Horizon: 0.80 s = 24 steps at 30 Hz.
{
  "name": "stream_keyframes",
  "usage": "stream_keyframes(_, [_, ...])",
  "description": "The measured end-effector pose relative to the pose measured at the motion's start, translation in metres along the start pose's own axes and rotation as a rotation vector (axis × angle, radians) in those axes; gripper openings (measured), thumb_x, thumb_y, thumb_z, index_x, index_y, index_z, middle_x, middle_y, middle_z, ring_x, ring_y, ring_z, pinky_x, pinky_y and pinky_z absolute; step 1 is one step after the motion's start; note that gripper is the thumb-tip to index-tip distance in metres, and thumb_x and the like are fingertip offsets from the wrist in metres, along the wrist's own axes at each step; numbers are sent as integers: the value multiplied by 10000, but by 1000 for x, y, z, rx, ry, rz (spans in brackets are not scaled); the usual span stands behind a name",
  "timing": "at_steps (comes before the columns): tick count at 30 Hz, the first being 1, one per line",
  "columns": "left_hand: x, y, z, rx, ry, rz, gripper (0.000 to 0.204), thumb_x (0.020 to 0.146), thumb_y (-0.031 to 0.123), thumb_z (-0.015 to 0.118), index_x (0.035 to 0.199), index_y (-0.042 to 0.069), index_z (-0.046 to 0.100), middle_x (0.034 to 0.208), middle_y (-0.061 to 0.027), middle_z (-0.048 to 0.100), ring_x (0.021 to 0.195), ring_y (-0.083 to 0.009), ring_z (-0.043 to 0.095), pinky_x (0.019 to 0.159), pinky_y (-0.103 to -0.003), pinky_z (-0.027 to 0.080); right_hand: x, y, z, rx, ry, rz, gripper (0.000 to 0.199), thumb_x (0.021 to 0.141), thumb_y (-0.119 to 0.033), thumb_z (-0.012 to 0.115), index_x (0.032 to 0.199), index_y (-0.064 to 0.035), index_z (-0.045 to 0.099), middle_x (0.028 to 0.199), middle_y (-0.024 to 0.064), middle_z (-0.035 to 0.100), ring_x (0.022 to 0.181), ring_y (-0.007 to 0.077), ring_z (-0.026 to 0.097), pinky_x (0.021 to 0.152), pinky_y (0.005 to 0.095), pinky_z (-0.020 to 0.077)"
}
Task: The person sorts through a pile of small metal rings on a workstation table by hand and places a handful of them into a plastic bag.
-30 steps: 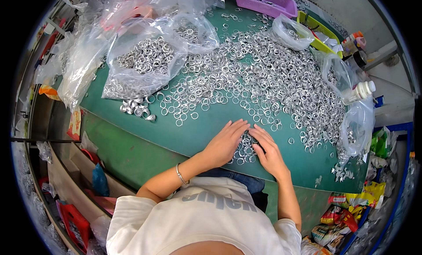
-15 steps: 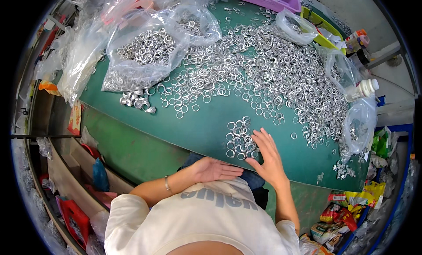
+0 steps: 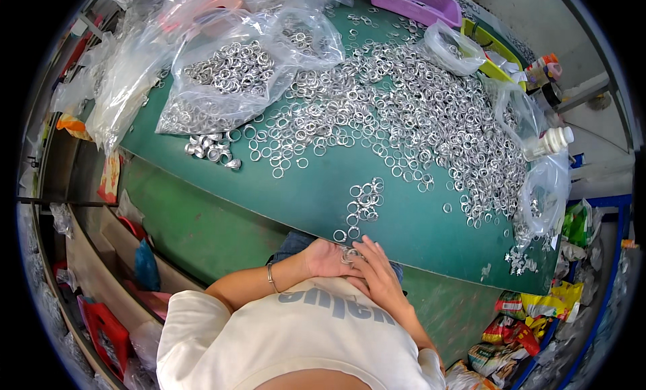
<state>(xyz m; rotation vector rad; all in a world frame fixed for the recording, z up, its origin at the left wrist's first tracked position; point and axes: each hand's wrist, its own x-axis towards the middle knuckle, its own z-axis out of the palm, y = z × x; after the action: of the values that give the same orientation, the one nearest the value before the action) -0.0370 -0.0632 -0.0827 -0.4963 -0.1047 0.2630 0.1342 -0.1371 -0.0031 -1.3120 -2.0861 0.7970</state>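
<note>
Cupping the left hand [image 3: 325,258] palm up just below the near edge of the green table [image 3: 316,188], catching metal rings [image 3: 348,255]. Sweeping with the right hand [image 3: 378,276], fingers flat and loose, touching those rings. Lying nearby: small ring cluster [image 3: 363,202].
</note>
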Motion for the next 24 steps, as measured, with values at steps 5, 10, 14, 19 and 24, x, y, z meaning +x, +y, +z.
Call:
stream_keyframes(5, [-10, 2, 12, 184, 234, 78, 465, 1005, 411, 381, 1242, 51, 553, 1216, -155, 618, 1118, -318, 595, 993, -537, 449, 50, -18, -20, -95, 5, -69, 515, 773, -181, 725, 1232, -11, 564, 1398, 157, 463, 1360, 378, 363, 1098, 528, 313])
stream_keyframes(10, [-23, 6, -3, 105, 222, 82, 469, 1011, 418, 365, 1246, 52, 539, 1205, -164, 618, 1133, -326, 589, 996, -501, 463, 56, -10, -4, -164, -110, -79, 532, 753, -182, 717, 1233, -8, 570, 1406, 147, 463, 1362, 354, 371, 1102, 505, 313])
stream_keyframes(14, [-15, 5, -1, 331, 549, 89, 495, 1012, 422, 355, 1262, 22, 508, 1240, -178, 591, 1185, -324, 560, 1008, -518, 453, 26, -4, -2, -56, -188, -182, 518, 778, -206, 702, 1239, -11, 572, 1398, 155, 473, 1354, 342, 383, 1104, 492, 311])
stream_keyframes(19, [-9, 2, 13, 139, 84, -25, 617, 1012, 447, 329, 1374, -49, 392, 1393, -281, 432, 1298, -401, 442, 1080, -541, 369, 68, 5, -36, -92, 106, -96, 496, 804, -254, 691, 1236, -34, 588, 1385, 159, 488, 1342, 364, 391, 1095, 534, 300])
stream_keyframes(24, [-5, 1, 23, 147, 175, -48, 699, 1005, 491, 305, 1444, -54, 297, 1448, -311, 350, 1353, -460, 345, 1117, -561, 300, 114, 30, -36, -183, 26, -42, 472, 824, -273, 690, 1241, -74, 596, 1410, 136, 468, 1355, 370, 364, 1116, 552, 263])
